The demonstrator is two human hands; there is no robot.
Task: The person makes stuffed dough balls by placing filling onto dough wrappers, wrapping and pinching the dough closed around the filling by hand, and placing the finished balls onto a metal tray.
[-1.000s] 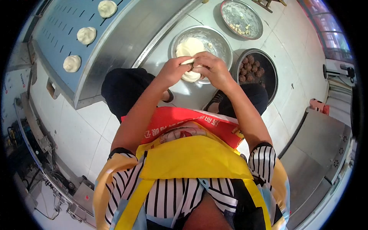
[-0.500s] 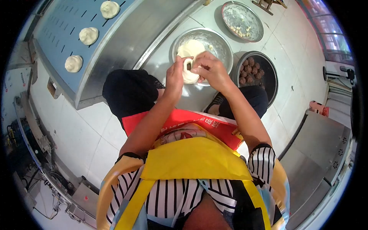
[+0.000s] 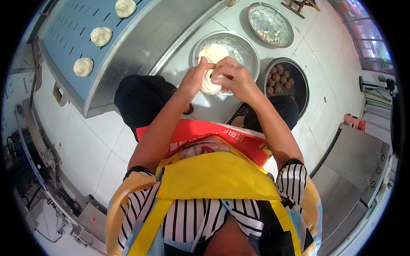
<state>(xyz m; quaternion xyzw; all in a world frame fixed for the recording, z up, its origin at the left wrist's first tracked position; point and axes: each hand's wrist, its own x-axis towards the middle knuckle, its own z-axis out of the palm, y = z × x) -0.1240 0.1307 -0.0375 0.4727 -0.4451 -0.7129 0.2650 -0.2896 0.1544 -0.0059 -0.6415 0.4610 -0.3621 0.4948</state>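
My left hand [image 3: 195, 77] and my right hand [image 3: 234, 77] hold a piece of pale dough [image 3: 209, 86] between them, above the near rim of a metal bowl [image 3: 247, 53]. The dough has a small opening near the top, with dark filling partly showing. My left hand wraps its left side; my right fingers pinch its edge. Behind it, a larger lump of dough [image 3: 215, 52] lies in the bowl. Brown balls of filling [image 3: 279, 79] sit in a dark round pan [image 3: 301, 91] to the right.
Three shaped dough pieces [image 3: 101, 36] rest on a blue slotted conveyor [image 3: 70, 25] with a metal side wall at the upper left. A floured metal basin [image 3: 273, 21] stands on the tiled floor behind the bowl. A steel cabinet [image 3: 350, 158] is at the right.
My left hand opened out beside the dough, then curled closer around it. The dough's opening has become smaller. The dough pieces on the conveyor have shifted slightly right in view.
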